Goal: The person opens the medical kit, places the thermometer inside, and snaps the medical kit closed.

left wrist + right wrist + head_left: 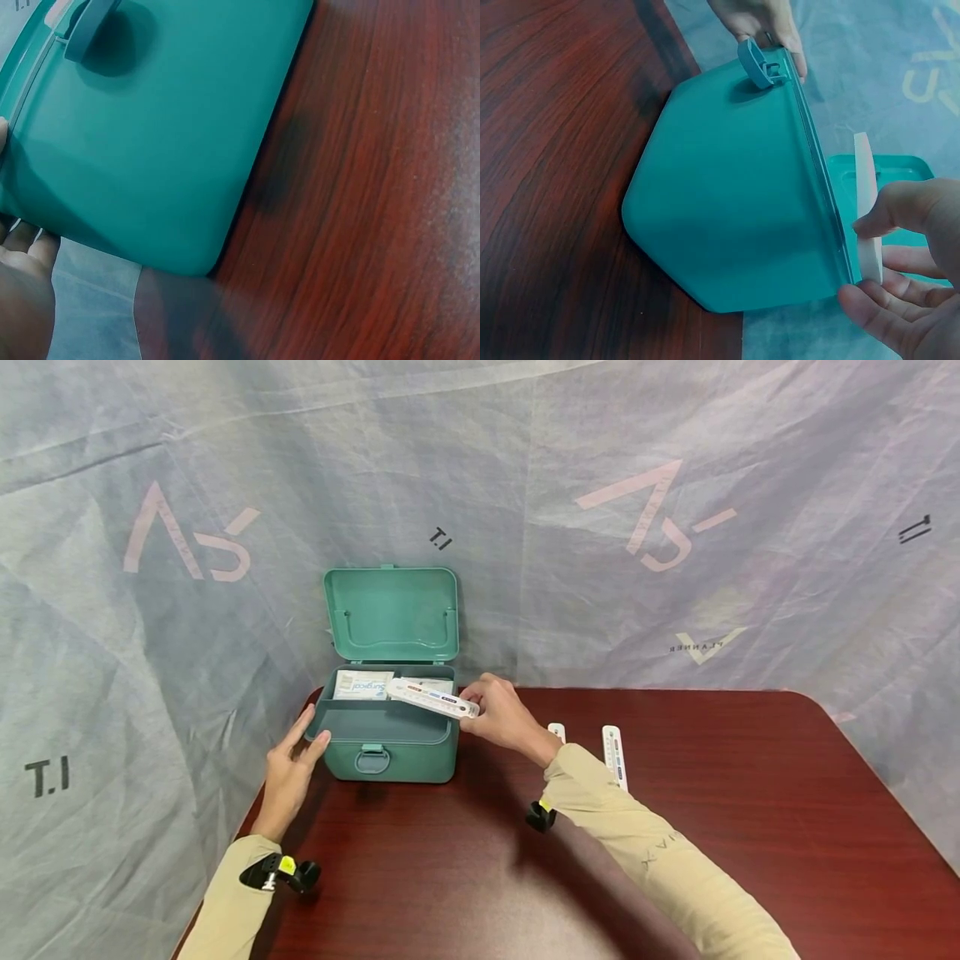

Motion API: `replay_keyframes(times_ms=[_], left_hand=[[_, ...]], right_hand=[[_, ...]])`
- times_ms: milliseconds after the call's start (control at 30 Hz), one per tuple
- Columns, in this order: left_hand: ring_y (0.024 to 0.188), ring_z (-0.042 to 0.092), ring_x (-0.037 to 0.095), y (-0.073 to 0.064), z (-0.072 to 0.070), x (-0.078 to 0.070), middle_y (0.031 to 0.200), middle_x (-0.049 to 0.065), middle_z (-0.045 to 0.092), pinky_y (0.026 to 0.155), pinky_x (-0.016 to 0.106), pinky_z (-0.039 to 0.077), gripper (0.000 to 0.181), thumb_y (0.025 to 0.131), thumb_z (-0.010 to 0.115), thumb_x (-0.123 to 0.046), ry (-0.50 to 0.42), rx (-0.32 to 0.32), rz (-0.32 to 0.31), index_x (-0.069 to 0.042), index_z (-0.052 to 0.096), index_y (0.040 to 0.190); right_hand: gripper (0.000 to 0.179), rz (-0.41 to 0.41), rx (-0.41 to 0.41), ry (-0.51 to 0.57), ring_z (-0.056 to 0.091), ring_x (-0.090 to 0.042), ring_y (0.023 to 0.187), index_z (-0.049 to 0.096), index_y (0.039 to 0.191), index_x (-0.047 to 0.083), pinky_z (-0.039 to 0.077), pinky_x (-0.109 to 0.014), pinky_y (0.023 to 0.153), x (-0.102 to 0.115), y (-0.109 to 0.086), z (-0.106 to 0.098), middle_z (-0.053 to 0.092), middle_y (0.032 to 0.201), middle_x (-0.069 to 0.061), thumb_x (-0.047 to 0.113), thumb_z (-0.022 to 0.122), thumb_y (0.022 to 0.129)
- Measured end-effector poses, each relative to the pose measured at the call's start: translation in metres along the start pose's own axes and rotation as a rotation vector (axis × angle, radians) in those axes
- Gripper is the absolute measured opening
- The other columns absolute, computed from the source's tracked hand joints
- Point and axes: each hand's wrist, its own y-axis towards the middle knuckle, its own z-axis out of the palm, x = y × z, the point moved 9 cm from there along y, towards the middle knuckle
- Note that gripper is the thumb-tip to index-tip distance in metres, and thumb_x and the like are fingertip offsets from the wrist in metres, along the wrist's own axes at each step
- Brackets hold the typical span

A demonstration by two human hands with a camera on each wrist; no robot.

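A green lidded box (390,760) stands with its lid up. My right hand (504,714) pinches one end of a white strip thermometer (431,697) between thumb and fingers. The thermometer slants over the box's upper right part, printed side up; the right wrist view shows it edge-on as a thin white strip (866,184) beside the rim. At the front left corner of the box, my left hand (288,777) rests with fingers extended along the side and thumb at the front rim. Inside the rear compartment lies a white packet (362,685) printed "Surgical".
Another white thermometer (613,752) lies on the dark red table (712,827), right of the box. The tip of a further white strip (556,730) shows behind my right forearm. The raised lid (393,614) stands before a grey cloth wall (525,527).
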Motion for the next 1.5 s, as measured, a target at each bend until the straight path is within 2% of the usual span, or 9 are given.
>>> replay_keyframes(times_ms=[200,533,733,833,967,1133,1267,1333,1500], left_hand=[[0.140,0.025,0.022,0.000,0.002,-0.001,0.151,0.008,0.033,0.107,0.051,0.027,0.057,0.094,0.062,-0.019,-0.005,-0.006,0.017,-0.009,0.039,0.145],[0.140,0.025,0.020,0.001,0.004,0.003,0.150,0.011,0.034,0.109,0.048,0.025,0.057,0.093,0.062,-0.017,-0.058,-0.009,0.004,-0.008,0.039,0.144],[0.140,0.025,0.019,0.002,0.004,0.005,0.150,0.011,0.033,0.110,0.041,0.026,0.057,0.093,0.062,-0.017,-0.086,-0.008,-0.004,-0.007,0.038,0.144],[0.140,0.025,0.020,0.004,0.003,0.009,0.150,0.010,0.033,0.110,0.042,0.025,0.058,0.093,0.062,-0.015,-0.114,-0.011,0.003,-0.006,0.038,0.144],[0.140,0.025,0.016,0.009,0.003,0.022,0.150,0.006,0.034,0.110,0.045,0.024,0.057,0.092,0.064,-0.015,-0.145,-0.020,0.015,-0.011,0.040,0.144],[0.138,0.027,0.011,0.012,0.003,0.033,0.150,0.006,0.035,0.109,0.031,0.029,0.057,0.092,0.064,-0.019,-0.134,-0.039,0.013,-0.015,0.041,0.144],[0.139,0.027,0.015,0.010,0.003,0.026,0.150,0.009,0.034,0.102,0.017,0.034,0.058,0.092,0.064,-0.017,-0.150,-0.034,0.006,-0.008,0.041,0.144],[0.139,0.026,0.016,0.007,0.003,0.019,0.150,0.009,0.034,0.104,0.020,0.032,0.058,0.092,0.064,-0.016,-0.143,-0.027,0.004,-0.007,0.040,0.144],[0.139,0.026,0.017,0.002,0.002,0.005,0.150,0.009,0.034,0.109,0.044,0.026,0.056,0.093,0.063,-0.014,-0.110,-0.028,0.009,-0.008,0.040,0.144]], right_hand=[[0.026,-0.030,0.009,-0.003,0.057,-0.024,0.076,0.072,0.094,0.002,0.045,-0.025,0.064,0.004,0.004,0.003,0.056,0.084,-0.007,0.006,0.072,0.069],[0.025,-0.073,0.022,-0.010,0.057,-0.024,0.074,0.072,0.092,0.002,0.044,-0.023,0.060,0.012,0.011,0.007,0.057,0.082,-0.007,0.006,0.073,0.067],[0.029,-0.064,0.057,-0.014,0.058,-0.025,0.078,0.071,0.098,0.001,0.045,-0.024,0.063,0.015,0.014,0.011,0.057,0.086,-0.007,0.007,0.073,0.070],[0.031,-0.062,0.064,-0.020,0.057,-0.022,0.078,0.071,0.101,0.001,0.045,-0.024,0.064,0.017,0.016,0.011,0.057,0.088,-0.006,0.008,0.073,0.071],[0.032,-0.067,0.070,-0.036,0.055,-0.019,0.077,0.071,0.102,0.001,0.045,-0.024,0.065,0.020,0.018,0.012,0.057,0.088,-0.006,0.008,0.073,0.071],[0.033,-0.067,0.092,-0.037,0.057,-0.024,0.080,0.071,0.104,0.001,0.045,-0.025,0.065,0.024,0.019,0.014,0.057,0.089,-0.008,0.008,0.073,0.072],[0.032,-0.077,0.101,-0.031,0.056,-0.024,0.080,0.071,0.103,0.001,0.045,-0.025,0.065,0.027,0.020,0.016,0.058,0.088,-0.008,0.007,0.073,0.071],[0.031,-0.083,0.106,-0.026,0.057,-0.024,0.080,0.071,0.102,0.001,0.045,-0.025,0.064,0.028,0.021,0.018,0.058,0.087,-0.008,0.007,0.072,0.071],[0.031,-0.082,0.117,-0.025,0.058,-0.026,0.081,0.071,0.102,0.001,0.045,-0.024,0.063,0.026,0.022,0.022,0.057,0.087,-0.006,0.007,0.072,0.072]])
